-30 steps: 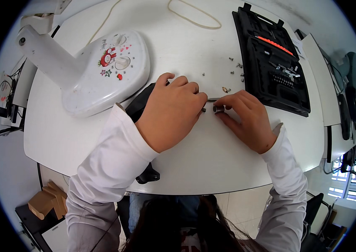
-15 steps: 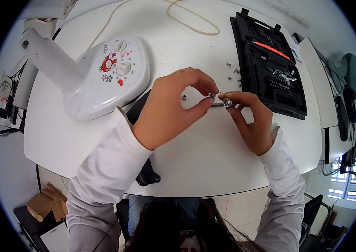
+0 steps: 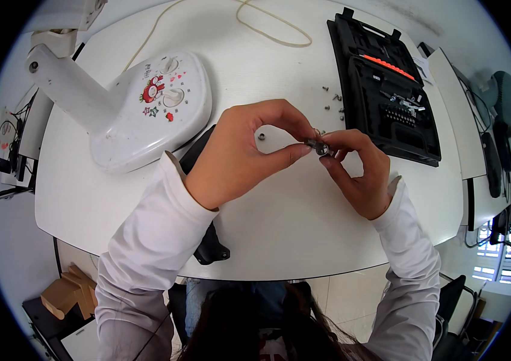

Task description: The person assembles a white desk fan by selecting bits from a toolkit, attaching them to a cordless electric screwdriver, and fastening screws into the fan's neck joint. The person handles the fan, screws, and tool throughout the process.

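White base [image 3: 111, 138] sits on the left, then the black part [image 3: 210, 248], lying near to far, partly under my left hand [image 3: 225, 159]. There's a nut [image 3: 261, 136] showing inside that hand's curve. Left thumb and forefinger are pinching a small bit [image 3: 310, 143], long axis roughly left-right, one end right at the socket [image 3: 321, 149]. Right hand [image 3: 361, 165] pinches that socket; too blurry to tell its axis. Loose screws [image 3: 337, 97] lie farther off, left of the case [image 3: 409, 144].
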Demonstrator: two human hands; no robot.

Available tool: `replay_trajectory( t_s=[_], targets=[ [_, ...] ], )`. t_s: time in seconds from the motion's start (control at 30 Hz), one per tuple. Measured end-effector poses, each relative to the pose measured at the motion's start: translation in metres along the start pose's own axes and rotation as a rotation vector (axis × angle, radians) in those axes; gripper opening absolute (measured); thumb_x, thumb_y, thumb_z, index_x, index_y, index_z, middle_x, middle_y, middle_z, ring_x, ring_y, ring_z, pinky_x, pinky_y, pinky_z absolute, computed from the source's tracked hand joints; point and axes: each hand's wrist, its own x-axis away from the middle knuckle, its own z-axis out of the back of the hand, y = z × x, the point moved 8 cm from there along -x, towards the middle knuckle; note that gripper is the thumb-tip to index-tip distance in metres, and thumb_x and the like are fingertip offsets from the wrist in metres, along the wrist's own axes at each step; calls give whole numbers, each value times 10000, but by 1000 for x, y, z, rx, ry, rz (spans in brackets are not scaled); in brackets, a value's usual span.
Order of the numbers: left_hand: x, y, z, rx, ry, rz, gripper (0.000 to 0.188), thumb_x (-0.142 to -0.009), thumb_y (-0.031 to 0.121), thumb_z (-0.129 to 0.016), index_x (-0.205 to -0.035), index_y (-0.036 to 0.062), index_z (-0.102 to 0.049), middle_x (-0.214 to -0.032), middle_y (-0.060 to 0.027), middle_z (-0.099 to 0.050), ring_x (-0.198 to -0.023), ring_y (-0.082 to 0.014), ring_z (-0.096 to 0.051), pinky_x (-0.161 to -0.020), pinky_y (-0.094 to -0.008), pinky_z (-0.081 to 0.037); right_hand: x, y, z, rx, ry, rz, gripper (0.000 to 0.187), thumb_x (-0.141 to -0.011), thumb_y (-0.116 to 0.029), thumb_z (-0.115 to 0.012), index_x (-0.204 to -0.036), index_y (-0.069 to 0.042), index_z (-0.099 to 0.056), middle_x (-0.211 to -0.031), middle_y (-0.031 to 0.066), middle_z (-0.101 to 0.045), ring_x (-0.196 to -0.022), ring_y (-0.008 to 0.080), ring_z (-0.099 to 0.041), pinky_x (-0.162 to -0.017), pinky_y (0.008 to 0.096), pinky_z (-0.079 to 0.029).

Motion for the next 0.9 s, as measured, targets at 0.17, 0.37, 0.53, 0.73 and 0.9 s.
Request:
replay_trajectory(
  t_s=[0.17, 0.37, 0.53, 0.73, 0.9],
  targets=[
    [2, -2, -3, -87, -25, 9, 172, -739, 1, -706, -902, 25, -656, -909, -52, -678, -887, -164, -629, -887, -290, -453, 1, -1, 0, -19, -6, 21, 340, -752, 66, -707, -1045, -51, -578, -927, 47, -647, -720, 137, -621, -597, 245, -458],
    [1, 0, -5, -59, -32, -32, 174, -735, 2, -710, -898, 31, -659, -892, -47, -674, -871, -161, -624, -880, -290, -448, 2, 0, 0, -6, -16, 36, 344, -744, 68, -714, -1032, -60, -575, -950, 49, -646, -713, 134, -621, -592, 243, -456],
    [1, 0, -5, -126, -38, -20, 188, -745, -4, -701, -923, 26, -649, -898, -53, -674, -880, -167, -627, -880, -294, -452, 2, 0, -1, 6, -20, 46, 359, -737, 66, -720, -1038, -69, -577, -960, 46, -637, -711, 133, -616, -590, 243, -456],
    [1, -6, 2, 79, 65, -23, 205, -781, -15, -661, -978, 16, -613, -920, -75, -676, -903, -171, -630, -860, -299, -469, -2, -2, 4, 32, 64, 34, 370, -738, 96, -700, -1054, -56, -580, -928, 41, -617, -711, 142, -611, -599, 240, -468],
    [1, -1, -1, -21, 13, 11, 184, -783, -6, -666, -959, 10, -616, -906, -72, -672, -876, -166, -631, -852, -291, -472, -3, 8, 4, -89, 6, -130, 281, -822, 100, -607, -1066, -34, -570, -1051, 87, -644, -871, 160, -648, -672, 237, -502]
  ],
)
